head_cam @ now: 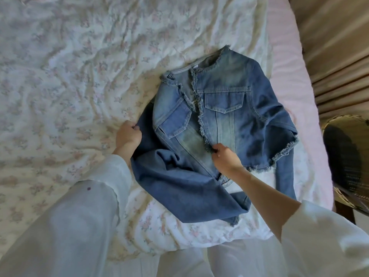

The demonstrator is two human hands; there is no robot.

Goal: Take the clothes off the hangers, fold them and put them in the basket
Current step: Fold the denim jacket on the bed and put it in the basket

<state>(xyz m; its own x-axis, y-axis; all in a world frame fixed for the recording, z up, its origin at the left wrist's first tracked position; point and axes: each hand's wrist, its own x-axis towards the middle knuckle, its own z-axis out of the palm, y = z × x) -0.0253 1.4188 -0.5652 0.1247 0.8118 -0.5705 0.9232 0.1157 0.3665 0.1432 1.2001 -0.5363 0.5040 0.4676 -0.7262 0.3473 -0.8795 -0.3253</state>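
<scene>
With left hand (127, 134) gripping the sleeve edge and right hand (224, 156) pinching the frayed front hem of the jacket (225, 108) lying face-up on the bed (60, 76), beware bunching between grips; basket (345, 156) well right of right-hand grip.

The one camera sits on my head and looks steeply down and forward over the bed (60, 76), close enough that my sleeves fill the lower corners. The wide lens bends the edges; the bed's right edge and a woven basket (343, 156) curve along the right side. No second view overlaps.
</scene>
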